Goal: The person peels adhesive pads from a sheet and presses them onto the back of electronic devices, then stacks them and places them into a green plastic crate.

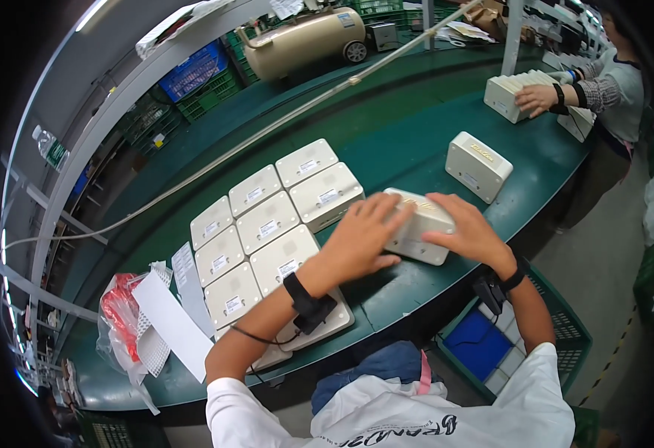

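Near the front edge of the green table, a cream-white rectangular unit [419, 249] stands between my two hands. It has a yellowish strip along its top face. My left hand [364, 231] lies over its left side, fingers on the top and thumb lower down. From the right, my right hand [470, 228] clasps it with the thumb across the front. To my left, several similar labelled white units [267, 228] lie packed in rows, some stacked higher. Another unit [480, 166] stands alone to the right, just beyond my right hand.
A co-worker [610, 89] at the far right handles a row of white units [507, 97]. White paper [171, 325] and a red plastic bag [121, 313] lie at left. A green crate [565, 328] stands below the table edge. A pale hose [267, 131] crosses the far side.
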Tool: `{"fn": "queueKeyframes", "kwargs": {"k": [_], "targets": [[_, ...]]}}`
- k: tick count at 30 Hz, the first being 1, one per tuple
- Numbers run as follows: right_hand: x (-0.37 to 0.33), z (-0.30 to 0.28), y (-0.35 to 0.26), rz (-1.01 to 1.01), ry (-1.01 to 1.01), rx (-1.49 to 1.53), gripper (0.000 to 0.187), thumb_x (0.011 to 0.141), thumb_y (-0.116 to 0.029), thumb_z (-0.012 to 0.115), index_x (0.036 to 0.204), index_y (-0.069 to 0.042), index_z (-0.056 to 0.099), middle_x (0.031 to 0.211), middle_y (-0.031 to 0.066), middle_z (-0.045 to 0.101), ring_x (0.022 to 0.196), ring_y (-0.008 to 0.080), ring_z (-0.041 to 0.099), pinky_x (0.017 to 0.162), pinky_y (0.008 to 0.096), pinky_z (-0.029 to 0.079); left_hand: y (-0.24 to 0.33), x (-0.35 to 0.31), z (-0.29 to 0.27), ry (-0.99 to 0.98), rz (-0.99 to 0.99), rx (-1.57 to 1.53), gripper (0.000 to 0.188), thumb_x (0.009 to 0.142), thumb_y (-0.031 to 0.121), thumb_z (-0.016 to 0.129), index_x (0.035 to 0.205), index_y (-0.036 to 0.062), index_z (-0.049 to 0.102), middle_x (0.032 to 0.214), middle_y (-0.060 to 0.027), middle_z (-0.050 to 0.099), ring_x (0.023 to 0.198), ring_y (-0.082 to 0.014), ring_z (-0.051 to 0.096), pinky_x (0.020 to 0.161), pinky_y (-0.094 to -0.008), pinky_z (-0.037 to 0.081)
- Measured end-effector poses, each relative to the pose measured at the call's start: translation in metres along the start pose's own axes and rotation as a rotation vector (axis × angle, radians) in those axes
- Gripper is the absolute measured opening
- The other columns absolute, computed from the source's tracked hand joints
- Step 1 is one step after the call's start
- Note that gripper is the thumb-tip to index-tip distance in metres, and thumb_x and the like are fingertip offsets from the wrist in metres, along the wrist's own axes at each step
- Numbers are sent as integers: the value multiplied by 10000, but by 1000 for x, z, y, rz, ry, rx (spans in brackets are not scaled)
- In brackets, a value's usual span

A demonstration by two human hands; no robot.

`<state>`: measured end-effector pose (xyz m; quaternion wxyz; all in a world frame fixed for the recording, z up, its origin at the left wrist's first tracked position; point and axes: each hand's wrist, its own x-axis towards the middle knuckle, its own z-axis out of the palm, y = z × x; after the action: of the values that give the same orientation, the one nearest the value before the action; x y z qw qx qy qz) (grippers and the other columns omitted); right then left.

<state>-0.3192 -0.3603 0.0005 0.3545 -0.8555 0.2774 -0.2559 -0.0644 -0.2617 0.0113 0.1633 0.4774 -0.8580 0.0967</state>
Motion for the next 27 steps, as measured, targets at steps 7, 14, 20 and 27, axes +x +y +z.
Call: {"fn": "queueKeyframes", "kwargs": {"k": [7,14,20,27], "targets": [[6,-21,35,-185,436,-814,601,816,-227,794,1338,-33,570,1224,170,621,1140,373,582,983,447,461,-87,-44,9,-188,-602,320,917,780,516,793,1434,-33,456,1363,-316,492,1305,-453,464,1035,-537,418],[50,34,11,-376,409,-604,578,832,-232,783,1337,-45,572,1353,175,542,1177,381,553,1003,458,446,-96,-46,23,-214,-549,-207,1043,711,538,841,1480,-9,395,1313,-305,513,1279,-469,462,1087,-533,388],[64,36,10,-254,135,-181,569,844,-283,786,1315,-47,570,1322,176,547,1195,373,548,1045,464,430,-49,-12,0,-192,-196,-123,1016,678,467,873,1445,-22,420,1409,-308,462,1339,-433,433,1145,-479,348],[23,28,-18,-103,188,-491,588,778,-236,827,1267,-23,579,1252,192,553,1164,370,544,1014,471,431,-187,-8,2,16,-482,59,1088,659,525,883,1487,18,393,1458,-256,458,1381,-382,423,1152,-471,342]]}}
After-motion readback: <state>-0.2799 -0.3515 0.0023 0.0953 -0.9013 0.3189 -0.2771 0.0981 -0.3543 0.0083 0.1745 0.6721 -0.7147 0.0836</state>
